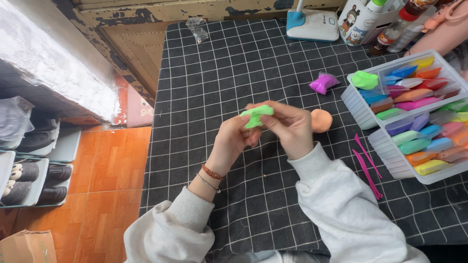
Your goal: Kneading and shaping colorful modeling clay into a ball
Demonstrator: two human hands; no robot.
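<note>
Both of my hands hold one lump of bright green clay (257, 115) above the middle of the black grid-patterned mat (224, 73). My left hand (235, 140) pinches its lower left side. My right hand (288, 125) grips its right end from above. A peach-coloured clay ball (322, 120) lies on the mat just right of my right hand. Further right and back sits a bag of magenta clay (323, 83).
Two white trays (356, 104) of many coloured clay packets stand at the right edge. Two pink modelling tools (366, 163) lie in front of them. A white and blue lamp base (312, 24), a cup and bottles are at the back. Shoe racks (29, 160) stand on the floor at left.
</note>
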